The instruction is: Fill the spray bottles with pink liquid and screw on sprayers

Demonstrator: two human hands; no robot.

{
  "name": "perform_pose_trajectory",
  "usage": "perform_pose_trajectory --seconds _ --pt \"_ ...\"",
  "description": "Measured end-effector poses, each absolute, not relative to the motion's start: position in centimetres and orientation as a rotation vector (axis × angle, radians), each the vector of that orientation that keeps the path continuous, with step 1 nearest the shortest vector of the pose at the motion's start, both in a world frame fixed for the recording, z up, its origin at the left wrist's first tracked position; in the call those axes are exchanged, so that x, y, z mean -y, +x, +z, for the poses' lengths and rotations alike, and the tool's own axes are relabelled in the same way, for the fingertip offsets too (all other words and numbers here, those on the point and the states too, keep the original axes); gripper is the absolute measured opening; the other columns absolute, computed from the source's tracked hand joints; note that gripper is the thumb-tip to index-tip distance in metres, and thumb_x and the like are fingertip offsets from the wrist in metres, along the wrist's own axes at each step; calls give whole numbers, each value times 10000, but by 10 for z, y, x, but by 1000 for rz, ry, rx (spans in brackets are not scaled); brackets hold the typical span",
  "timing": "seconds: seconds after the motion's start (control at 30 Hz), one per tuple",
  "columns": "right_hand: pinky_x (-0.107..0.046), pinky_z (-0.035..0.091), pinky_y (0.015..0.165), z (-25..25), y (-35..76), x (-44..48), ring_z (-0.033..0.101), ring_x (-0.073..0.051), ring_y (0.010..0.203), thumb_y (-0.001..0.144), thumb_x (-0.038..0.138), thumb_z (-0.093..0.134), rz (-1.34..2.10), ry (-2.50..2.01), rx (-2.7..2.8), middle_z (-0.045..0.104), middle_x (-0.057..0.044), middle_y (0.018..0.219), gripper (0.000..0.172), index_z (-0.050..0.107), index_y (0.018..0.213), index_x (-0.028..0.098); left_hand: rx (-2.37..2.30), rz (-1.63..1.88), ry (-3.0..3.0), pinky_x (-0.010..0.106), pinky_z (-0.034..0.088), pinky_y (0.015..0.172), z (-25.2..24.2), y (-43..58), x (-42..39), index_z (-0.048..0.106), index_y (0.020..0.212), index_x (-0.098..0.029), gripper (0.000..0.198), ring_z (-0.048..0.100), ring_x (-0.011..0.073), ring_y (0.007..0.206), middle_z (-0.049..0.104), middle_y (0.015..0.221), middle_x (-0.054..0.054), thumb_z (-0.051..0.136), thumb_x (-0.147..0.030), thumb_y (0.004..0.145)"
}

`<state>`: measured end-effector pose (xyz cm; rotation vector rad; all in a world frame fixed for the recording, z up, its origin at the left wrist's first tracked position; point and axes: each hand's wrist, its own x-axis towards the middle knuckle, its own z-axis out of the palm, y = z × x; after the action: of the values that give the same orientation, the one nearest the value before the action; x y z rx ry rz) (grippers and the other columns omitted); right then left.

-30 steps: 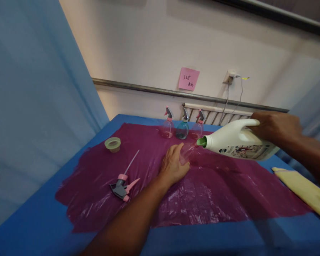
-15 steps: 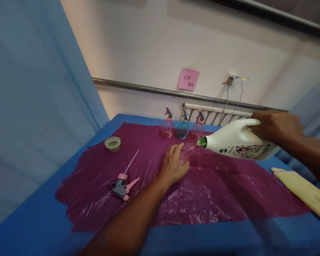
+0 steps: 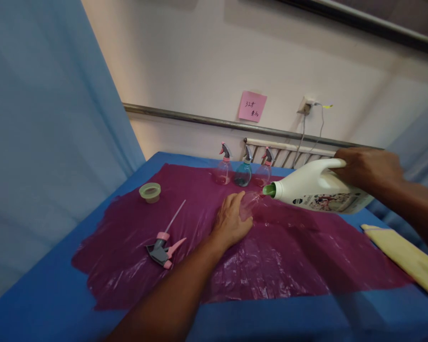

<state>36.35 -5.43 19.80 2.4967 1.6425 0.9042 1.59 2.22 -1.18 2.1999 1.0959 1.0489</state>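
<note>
My left hand (image 3: 233, 219) is closed around the base of a clear spray bottle (image 3: 248, 204) without its head, which leans to the right. At its neck sits the green mouth of a large cream detergent jug (image 3: 317, 187). My right hand (image 3: 364, 166) grips this jug near its handle and holds it on its side, mouth to the left. Whether liquid is flowing I cannot make out. A grey and pink spray head (image 3: 160, 251) with a thin tube lies left of my left forearm. The light green cap (image 3: 150, 192) rests farther back on the left.
Three spray bottles stand at the back: one clear (image 3: 223, 173), one blue (image 3: 243, 174), one clear (image 3: 263, 175). Wrinkled purple plastic sheeting (image 3: 128, 247) covers the blue table (image 3: 271, 318). A folded yellow cloth (image 3: 406, 259) lies at the right. Beyond are a rail and a wall.
Hardly anything differs. The jug stays tipped at the bottle's neck and both hands keep their grips; the whole view has shifted very slightly.
</note>
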Motion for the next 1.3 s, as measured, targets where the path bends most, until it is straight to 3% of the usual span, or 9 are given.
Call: perform_pose_trajectory --seconds 0.9,1.17,1.3 --pt "-366 345 672 199 356 55 707 -292 907 1014 577 550 836 2502 -1546 818 -98 1081 365 802 1101 327 -1130 1028 2176 487 495 1288 -8 15 -20 527 1635 -251 812 602 329 1489 613 1594 121 806 -267 872" --pt "-385 354 686 166 361 53 685 -288 864 1029 637 554 668 2662 -1553 809 -125 1039 421 794 1076 294 -1149 1013 2142 524 497 1280 -6 15 -20 520 1630 -241 831 606 362 1488 606 1596 153 821 -258 856" --pt "-378 352 684 146 363 49 652 -268 834 992 576 620 574 2788 -1642 807 -140 1027 358 788 1059 267 -1152 1023 2135 526 474 1303 -7 14 -22 507 1629 -240 826 600 362 1503 605 1601 158 810 -262 862"
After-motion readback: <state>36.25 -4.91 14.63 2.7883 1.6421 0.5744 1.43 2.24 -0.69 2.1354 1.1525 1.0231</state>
